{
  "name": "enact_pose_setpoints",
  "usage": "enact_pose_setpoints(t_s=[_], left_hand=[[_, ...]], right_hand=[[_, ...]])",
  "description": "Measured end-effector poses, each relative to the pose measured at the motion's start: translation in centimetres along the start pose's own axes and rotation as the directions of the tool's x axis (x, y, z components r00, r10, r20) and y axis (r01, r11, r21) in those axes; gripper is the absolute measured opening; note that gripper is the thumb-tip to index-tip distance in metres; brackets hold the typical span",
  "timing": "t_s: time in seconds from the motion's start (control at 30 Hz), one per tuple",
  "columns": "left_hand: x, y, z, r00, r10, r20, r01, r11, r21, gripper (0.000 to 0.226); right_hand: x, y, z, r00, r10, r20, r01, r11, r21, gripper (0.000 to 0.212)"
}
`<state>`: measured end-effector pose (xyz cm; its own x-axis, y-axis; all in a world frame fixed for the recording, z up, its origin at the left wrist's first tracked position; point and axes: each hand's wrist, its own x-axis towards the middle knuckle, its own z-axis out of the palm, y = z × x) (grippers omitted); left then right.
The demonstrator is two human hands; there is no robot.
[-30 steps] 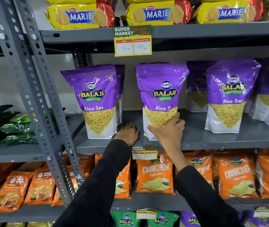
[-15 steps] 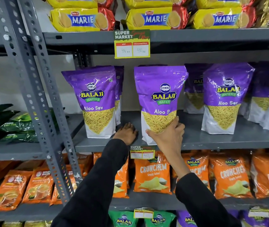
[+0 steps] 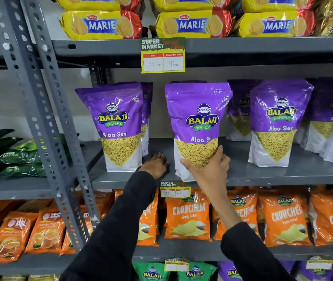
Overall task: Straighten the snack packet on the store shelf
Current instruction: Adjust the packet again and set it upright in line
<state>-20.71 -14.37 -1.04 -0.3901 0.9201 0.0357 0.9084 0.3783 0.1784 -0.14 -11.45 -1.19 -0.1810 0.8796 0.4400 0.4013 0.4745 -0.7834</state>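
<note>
The right hand [image 3: 209,169] takes the glossy purple-and-white plastic Aloo Sev snack pouch [image 3: 197,126] by its lower part: the thumb lies across the front, over the clear window of thin yellow strands, and the fingers [image 3: 220,153] curl around the pouch's right edge, so the grip is spread wide and closed on the pouch. The pouch stands upright at the front edge of the grey painted metal shelf [image 3: 262,175], its crinkled top flaring wider than its white base; whether the base rests on the shelf I cannot tell.

The left hand [image 3: 155,164] lies palm down and flat on the shelf, fingers loosely spread, holding nothing, in the gap between this pouch and a matching purple Aloo Sev pouch to the left [image 3: 119,126]. Both arms wear black fabric sleeves [image 3: 121,230].

More matching purple pouches [image 3: 277,122] stand to the right and behind. A yellow-bordered paper price tag [image 3: 163,55] hangs from the shelf above, which carries shiny yellow-and-red Marie biscuit packs [image 3: 192,24]. Below, orange foil Crunchem crisp bags [image 3: 187,218] lean in a row. A grey perforated steel upright [image 3: 46,118] slants across the left.
</note>
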Motion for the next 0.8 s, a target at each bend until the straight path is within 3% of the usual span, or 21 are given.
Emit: enact_pose_setpoints(t_s=[0.13,0.53,0.8], left_hand=[[-0.2,0.0,0.3,1.0,-0.004,0.006,0.004,0.998,0.068,0.06],[-0.5,0.3,0.3,0.999,0.033,-0.001,-0.032,0.975,0.218,0.056],[-0.6,0.5,0.3,1.0,0.003,-0.023,0.001,0.984,0.179,0.058]], right_hand=[[-0.2,0.4,0.3,0.999,-0.039,0.032,0.039,0.999,0.02,0.138],[1.4,0.2,2.7,0.993,0.005,-0.115,-0.01,0.999,-0.048,0.137],[4.0,-0.4,3.5,0.995,0.02,-0.097,-0.026,0.998,-0.06,0.13]])
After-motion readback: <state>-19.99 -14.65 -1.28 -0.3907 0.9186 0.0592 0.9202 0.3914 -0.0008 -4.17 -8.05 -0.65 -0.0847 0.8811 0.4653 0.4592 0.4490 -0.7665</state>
